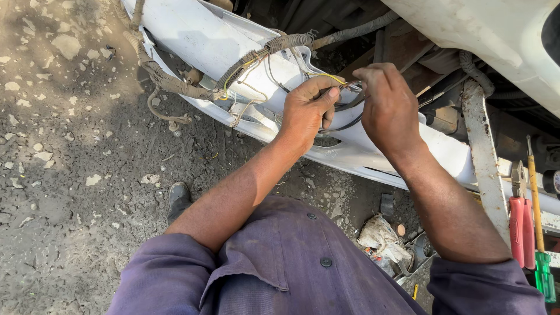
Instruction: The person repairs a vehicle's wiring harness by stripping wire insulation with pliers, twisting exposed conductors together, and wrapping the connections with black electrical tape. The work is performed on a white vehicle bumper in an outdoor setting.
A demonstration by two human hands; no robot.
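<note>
The left hand (304,111) and the right hand (389,108) meet over a white bumper panel (198,41) that lies across the far part of the scene. Both hands close on thin wires (341,80), among them a yellow one; the left thumb and fingers pinch the wires from the left, and the right hand covers their end from the right. Its fingertips are turned away, so how tight it grips I cannot tell, and the exact place where the wires join is hidden between the two hands.

The wires come out of a dusty wiring harness (175,84) in ribbed tubing, which runs along the panel to the left and goes out of the picture at the top edge. Behind the panel the dark parts of the vehicle are hard to make out.

At the far right, red-handled pliers (518,224) and a screwdriver (535,198) with a yellow shaft and green handle rest against a rusty white bracket (484,157); their lower ends are cut off. Near the person's body a crumpled cloth (382,236) lies on the dirt ground (70,175), and a dark shoe (178,198) shows at the left of the purple shirt (291,268).
</note>
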